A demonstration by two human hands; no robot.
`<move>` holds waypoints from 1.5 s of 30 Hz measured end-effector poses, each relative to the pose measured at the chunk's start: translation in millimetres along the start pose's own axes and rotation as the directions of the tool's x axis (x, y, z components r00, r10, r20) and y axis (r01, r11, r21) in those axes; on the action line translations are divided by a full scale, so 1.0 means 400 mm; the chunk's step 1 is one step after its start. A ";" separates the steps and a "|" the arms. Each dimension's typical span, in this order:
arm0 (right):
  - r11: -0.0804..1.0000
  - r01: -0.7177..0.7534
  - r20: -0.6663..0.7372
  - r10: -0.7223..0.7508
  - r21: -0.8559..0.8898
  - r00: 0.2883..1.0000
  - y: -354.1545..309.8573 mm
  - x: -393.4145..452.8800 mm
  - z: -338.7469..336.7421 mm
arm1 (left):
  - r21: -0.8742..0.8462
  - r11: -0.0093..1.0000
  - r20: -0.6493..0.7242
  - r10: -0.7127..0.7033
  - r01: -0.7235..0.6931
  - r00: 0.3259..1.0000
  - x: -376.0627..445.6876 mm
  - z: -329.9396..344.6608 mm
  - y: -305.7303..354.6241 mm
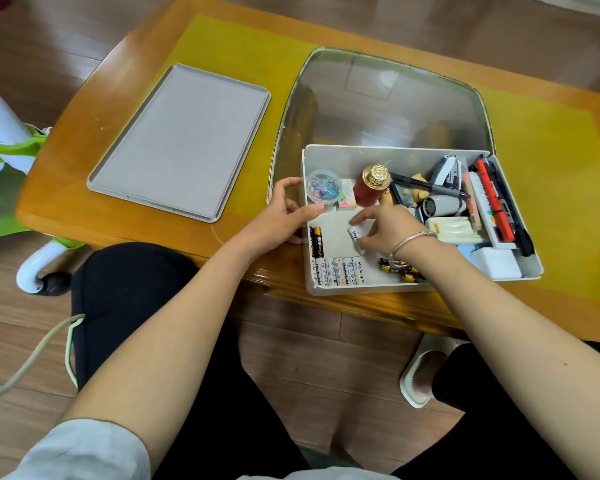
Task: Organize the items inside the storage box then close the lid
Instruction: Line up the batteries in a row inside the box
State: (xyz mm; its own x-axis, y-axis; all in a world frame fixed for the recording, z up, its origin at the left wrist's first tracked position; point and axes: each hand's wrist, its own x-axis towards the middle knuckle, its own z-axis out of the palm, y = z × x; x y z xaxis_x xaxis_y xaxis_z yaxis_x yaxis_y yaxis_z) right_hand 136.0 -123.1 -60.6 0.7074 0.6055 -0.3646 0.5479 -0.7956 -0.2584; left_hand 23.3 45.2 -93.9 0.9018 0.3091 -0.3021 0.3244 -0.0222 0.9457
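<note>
The fingers of the right hand pinch a white cylindrical battery whose label begins "Hey", holding it tilted just above the floor of the open white plastic storage box. The wrist, ringed by a thin silver bangle, bends down into the box from the near side, the bare forearm crossing its front wall. The left hand grips the box's left wall, thumb curled over the rim beside a round clear tub of coloured clips. Along the front wall lies a neat row of white batteries printed "Heybright", with a black-and-gold battery at their left and more dark ones loose by the right wrist. Farther back stand a red bottle with a gold cap, and at the right lies a jumble of pens and markers. The box sits near the front edge of the glossy wooden tabletop, on a yellow mat, with a clear domed cover behind it. The flat grey rectangular lid lies well apart at the left.
</note>
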 end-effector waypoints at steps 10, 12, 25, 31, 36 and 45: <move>0.999 -0.032 0.223 0.038 -0.030 0.974 0.014 -0.060 -0.005 | -0.009 1.000 0.001 0.000 0.000 1.000 0.001 0.000 -0.003; 1.000 -0.018 0.279 0.022 -0.018 0.960 0.016 -0.062 -0.014 | 0.000 1.000 -0.002 0.005 -0.005 1.000 0.000 0.001 -0.002; 0.996 0.031 0.060 -0.036 0.080 0.998 0.052 -0.084 -0.070 | -0.021 1.000 0.010 0.005 -0.005 1.000 0.003 -0.002 -0.005; 0.991 -0.108 -0.163 0.120 0.084 0.979 0.111 -0.099 -0.090 | -0.002 1.000 0.004 0.010 -0.010 1.000 0.002 -0.002 -0.003; 0.988 -0.147 -0.242 0.156 0.054 0.958 0.119 -0.092 -0.050 | 0.018 1.000 -0.002 0.012 -0.012 1.000 -0.001 0.000 -0.002; 0.956 -0.223 -0.117 0.204 -0.191 0.972 0.093 -0.033 -0.047 | 0.027 0.999 -0.011 0.017 -0.016 1.000 -0.003 0.001 0.000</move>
State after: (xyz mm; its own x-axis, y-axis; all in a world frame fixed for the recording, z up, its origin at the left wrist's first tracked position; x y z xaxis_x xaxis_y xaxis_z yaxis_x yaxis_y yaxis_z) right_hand 155.5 -160.3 -48.5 0.8515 0.4283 -0.3026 0.4508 -0.8926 0.0049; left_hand 22.2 44.6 -93.5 0.9039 0.3192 -0.2848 0.3171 -0.0532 0.9469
